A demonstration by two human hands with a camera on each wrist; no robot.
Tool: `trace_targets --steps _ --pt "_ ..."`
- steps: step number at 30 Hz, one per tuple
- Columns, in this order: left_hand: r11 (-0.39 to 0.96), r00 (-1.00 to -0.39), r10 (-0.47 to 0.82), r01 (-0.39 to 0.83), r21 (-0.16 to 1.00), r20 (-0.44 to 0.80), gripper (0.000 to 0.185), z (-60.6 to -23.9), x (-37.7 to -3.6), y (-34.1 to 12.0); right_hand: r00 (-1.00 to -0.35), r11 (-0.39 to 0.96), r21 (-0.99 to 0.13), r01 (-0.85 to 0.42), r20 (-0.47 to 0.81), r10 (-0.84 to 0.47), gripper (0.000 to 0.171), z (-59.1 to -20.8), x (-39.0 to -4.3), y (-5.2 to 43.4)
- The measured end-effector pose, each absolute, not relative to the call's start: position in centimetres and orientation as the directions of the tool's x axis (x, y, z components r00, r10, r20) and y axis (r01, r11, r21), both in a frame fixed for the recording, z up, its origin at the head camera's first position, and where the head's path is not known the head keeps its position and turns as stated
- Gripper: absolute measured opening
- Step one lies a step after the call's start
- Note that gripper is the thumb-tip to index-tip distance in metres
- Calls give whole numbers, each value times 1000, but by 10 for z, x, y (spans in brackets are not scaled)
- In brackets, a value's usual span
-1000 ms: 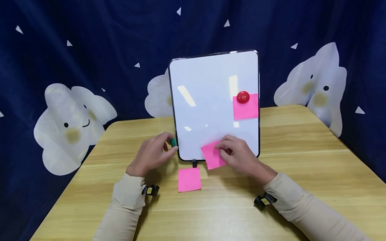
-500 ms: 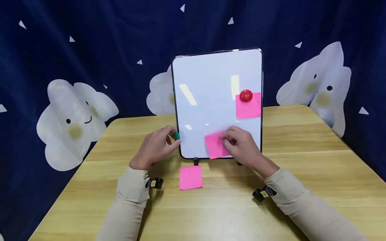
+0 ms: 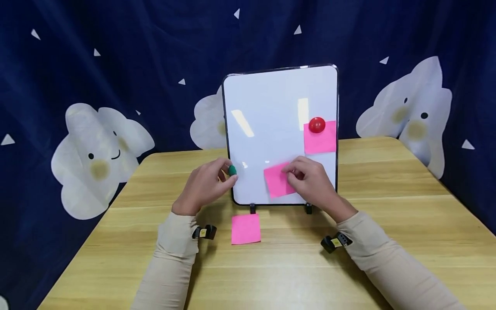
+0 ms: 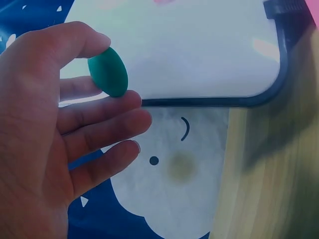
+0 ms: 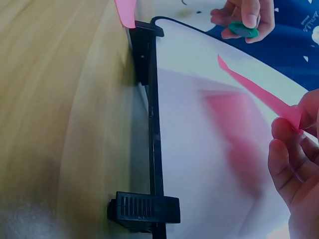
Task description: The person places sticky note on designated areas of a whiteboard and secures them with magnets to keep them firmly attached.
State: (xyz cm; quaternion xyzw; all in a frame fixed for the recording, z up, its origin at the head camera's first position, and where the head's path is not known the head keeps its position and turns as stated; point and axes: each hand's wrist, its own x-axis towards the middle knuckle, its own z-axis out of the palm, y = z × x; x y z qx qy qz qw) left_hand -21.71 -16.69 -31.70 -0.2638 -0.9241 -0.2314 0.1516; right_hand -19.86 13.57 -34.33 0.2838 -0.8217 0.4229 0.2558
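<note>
My left hand (image 3: 205,185) pinches a round green magnet (image 4: 108,72) between thumb and fingers, at the left edge of the whiteboard (image 3: 267,120). In my right hand (image 3: 311,178) a pink sticky note (image 3: 277,181) is pinched by its right side, slightly tilted, in front of the board's lower part. The right wrist view shows that note edge-on (image 5: 259,92), held apart from the board surface, its pink reflection behind it. A second pink note (image 3: 320,142) lies on the board's right side under a red magnet (image 3: 317,125).
Another pink note (image 3: 246,230) lies flat on the wooden table (image 3: 271,280) in front of the board. Black stand feet (image 5: 144,206) support the board's lower edge. Behind the table hangs a dark blue curtain (image 3: 155,38) with cloud prints.
Both hands have risen: the right lifts its pink note higher in front of the board, and the left brings the green magnet up along the board's left edge. The view has shifted slightly.
</note>
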Motion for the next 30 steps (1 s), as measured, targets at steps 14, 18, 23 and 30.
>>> trace_targets --steps 14,18,23,30 --pt "713 -803 398 575 401 444 21 -306 -221 -148 -666 492 -508 -707 713 -220 19 -347 -201 139" --pt "707 -795 398 584 400 457 22 -302 -222 -140 -654 493 -502 -710 729 -200 21 -347 -202 140" --pt "704 -802 367 571 423 472 23 -298 -222 -136 -668 497 -511 -701 716 -204 22 -349 -205 141" --pt "688 -797 382 583 432 467 24 -299 -222 -124 -672 512 -510 -691 714 -197 23 -350 -203 144"
